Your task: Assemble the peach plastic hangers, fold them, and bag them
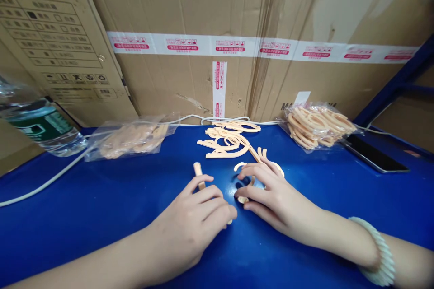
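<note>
**Beige stick (197,170) in the left hand (195,221), small beige piece (242,200) in the right hand (281,194)**

Take a dial centred between the hands, twelve straight ahead. The stick pokes up at ten o'clock, the left hand's fingers curled closed around it. The small piece sits at the centre, pinched between the right hand's thumb and forefinger, the other fingers spread and bent.

At twelve, a loose pile of curved beige parts (226,148) lies on the blue worktop (111,216). Two clear bags flank it: the left bag (135,137), at ten to eleven, and the right bag (317,124), at one to two, both holding similar parts. Just beside the right bag, at two, lies a dark phone (378,156). A clear bottle (44,126) with a green label stands at ten.

Behind, a taped carton (190,9) spans twelve and a printed carton (50,49) fills ten to eleven; their contents are hidden.
</note>
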Action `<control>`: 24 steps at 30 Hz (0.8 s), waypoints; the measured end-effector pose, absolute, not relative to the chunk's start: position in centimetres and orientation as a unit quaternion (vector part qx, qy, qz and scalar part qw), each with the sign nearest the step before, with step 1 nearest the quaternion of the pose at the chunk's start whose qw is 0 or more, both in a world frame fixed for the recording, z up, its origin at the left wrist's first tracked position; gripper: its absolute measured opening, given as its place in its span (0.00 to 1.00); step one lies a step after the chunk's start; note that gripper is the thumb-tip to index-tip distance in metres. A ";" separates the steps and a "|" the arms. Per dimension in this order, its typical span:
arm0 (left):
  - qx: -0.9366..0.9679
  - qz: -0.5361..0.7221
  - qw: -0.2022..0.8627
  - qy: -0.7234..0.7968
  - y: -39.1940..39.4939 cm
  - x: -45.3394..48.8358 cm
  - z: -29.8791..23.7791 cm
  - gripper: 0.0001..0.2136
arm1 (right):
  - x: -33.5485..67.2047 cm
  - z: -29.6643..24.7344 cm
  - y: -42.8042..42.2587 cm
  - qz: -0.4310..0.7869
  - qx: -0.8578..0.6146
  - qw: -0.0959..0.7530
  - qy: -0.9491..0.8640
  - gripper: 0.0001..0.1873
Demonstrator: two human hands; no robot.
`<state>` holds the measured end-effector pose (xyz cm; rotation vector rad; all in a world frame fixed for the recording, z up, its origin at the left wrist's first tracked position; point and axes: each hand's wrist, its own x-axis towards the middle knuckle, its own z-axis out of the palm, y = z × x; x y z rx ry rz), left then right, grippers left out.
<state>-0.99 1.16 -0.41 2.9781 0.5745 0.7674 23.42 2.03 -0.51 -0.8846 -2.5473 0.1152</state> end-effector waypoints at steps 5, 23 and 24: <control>0.960 0.210 0.039 0.183 1.0 -1.2 -0.7 0.12 | 23.4 -0.7 2.3 0.027 -0.336 0.222 -0.915 0.13; 0.941 0.234 0.007 0.245 3.0 -1.6 -1.1 0.10 | 23.6 -0.8 2.4 0.001 -0.327 0.221 -0.919 0.23; 0.941 0.237 -0.002 0.243 3.0 -1.6 -1.0 0.10 | 23.8 -0.6 2.6 0.001 -0.332 0.229 -0.915 0.23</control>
